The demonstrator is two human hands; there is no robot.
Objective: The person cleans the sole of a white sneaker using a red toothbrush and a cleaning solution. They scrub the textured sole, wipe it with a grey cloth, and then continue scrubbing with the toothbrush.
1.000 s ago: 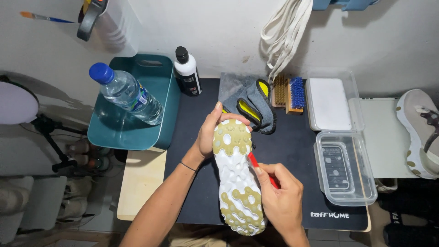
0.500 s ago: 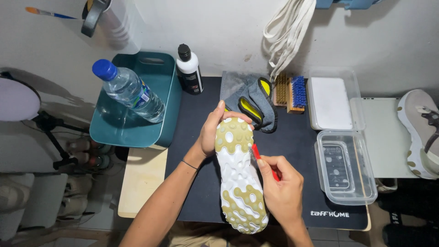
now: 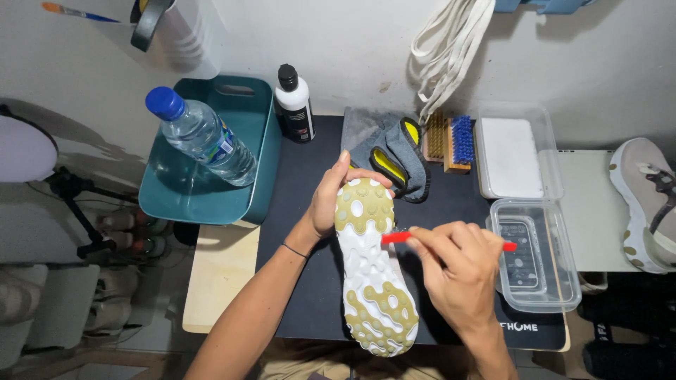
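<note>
A black mat [image 3: 310, 281] covers most of the bench, with pale wood bare at its left edge. Over the bench's far-left corner sits a teal tub [image 3: 239, 176], and a clear water bottle [image 3: 201, 137] with a blue cap and a blue band label lies tilted across its rim. At the right edge are two clear plastic boxes: the farther one [image 3: 517, 158] holds something white, the nearer one [image 3: 535, 257] is open. A grey-and-white shoe [image 3: 648, 204] lies on the pale surface beyond them.

The sneaker [image 3: 373, 281] is over the mat's middle, sole up — white with olive pads, toe pointing to the far edge. The left hand [image 3: 331, 200] is clasped around its toe end, fingers curled over the far side. The right hand [image 3: 458, 271] pinches a thin red tool [image 3: 398, 237], whose tip touches the sole's right edge.

Along the far edge lie a grey cloth with yellow patches [image 3: 391, 158], a black bottle with a white label [image 3: 294, 105], and two small brushes — one tan [image 3: 435, 137], one blue-bristled [image 3: 461, 141].
</note>
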